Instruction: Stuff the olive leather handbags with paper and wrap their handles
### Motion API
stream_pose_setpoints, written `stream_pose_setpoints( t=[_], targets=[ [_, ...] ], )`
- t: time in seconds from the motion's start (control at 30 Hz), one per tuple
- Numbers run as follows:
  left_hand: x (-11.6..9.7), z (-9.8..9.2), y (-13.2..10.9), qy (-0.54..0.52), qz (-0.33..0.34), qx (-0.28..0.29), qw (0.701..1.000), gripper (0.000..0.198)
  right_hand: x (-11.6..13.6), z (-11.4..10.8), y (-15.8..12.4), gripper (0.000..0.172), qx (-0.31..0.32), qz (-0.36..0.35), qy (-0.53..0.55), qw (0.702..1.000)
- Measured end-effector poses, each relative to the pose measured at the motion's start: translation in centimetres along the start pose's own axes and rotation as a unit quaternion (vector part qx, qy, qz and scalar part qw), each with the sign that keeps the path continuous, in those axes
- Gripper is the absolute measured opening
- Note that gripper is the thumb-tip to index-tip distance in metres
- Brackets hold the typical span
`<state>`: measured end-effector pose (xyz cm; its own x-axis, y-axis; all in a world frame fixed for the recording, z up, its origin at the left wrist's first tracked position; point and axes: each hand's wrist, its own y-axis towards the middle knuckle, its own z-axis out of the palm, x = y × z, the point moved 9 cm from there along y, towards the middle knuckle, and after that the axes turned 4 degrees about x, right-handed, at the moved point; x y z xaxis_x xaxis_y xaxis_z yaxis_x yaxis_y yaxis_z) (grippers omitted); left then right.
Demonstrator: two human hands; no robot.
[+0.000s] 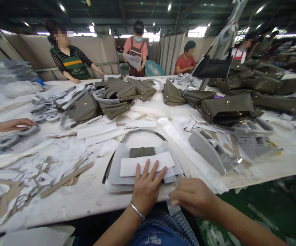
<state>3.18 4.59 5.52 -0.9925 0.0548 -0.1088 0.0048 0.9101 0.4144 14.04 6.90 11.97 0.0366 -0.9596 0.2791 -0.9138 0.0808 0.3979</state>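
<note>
Left hand (pixel 148 186) lay spread, seemingly to steady a white rectangular foam sheet (pixel 128 166) atop the olive leather-like handbag (pixel 142 152) | pale desk (pixel 86 201) bore both | right hand (pixel 195 198) curled, grip too blurred to tell

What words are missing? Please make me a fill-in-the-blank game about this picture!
1. The person's ____ hand lies with fingers spread over a white strip.
2. A silver bracelet goes around that arm's ____.
3. The worker standing at the back, near the middle, wears a face ____.
4. The floor at the lower right is coloured ____.

Missing words: left; wrist; mask; green.
</note>
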Motion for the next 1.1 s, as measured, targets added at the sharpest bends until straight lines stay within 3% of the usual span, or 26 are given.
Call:
stream_pose_setpoints(
  t=[0.07,0.13,0.27,0.33,0.6,0.7,0.9,1.1],
  targets=[
    [0.0,0.0,0.0,0.001,0.003,-0.007,1.000,0.058,-3.4,-2.1,2.8,0.019,-0.039,0.058,0.003,0.998],
    [0.0,-0.1,-0.1,0.003,0.001,-0.011,1.000,0.057,-7.2,-1.7,5.7,0.025,-0.012,0.101,-0.011,0.995],
    [0.1,-0.1,-0.1,0.014,-0.001,-0.021,1.000,0.057,-12.8,3.7,9.0,0.037,0.185,0.154,-0.087,0.967],
    [0.0,-0.1,-0.2,0.015,0.000,-0.027,1.000,0.057,-13.8,5.4,9.1,0.035,0.235,0.170,-0.118,0.950],
    [0.1,-0.3,-0.3,-0.019,0.003,-0.021,1.000,0.055,-13.2,5.7,9.0,0.028,0.249,0.197,-0.144,0.937],
    [0.1,-0.5,-0.2,-0.026,0.002,-0.019,0.999,0.056,-13.1,5.0,7.4,0.032,0.248,0.204,-0.110,0.941],
    [0.0,-0.4,-0.1,-0.040,0.004,0.005,0.999,0.055,-10.4,3.2,2.2,0.064,0.195,0.179,0.014,0.964],
    [0.0,-0.4,0.0,-0.043,0.000,0.013,0.999,0.055,-9.9,3.5,1.2,0.083,0.142,0.157,0.044,0.976]
  ],
)
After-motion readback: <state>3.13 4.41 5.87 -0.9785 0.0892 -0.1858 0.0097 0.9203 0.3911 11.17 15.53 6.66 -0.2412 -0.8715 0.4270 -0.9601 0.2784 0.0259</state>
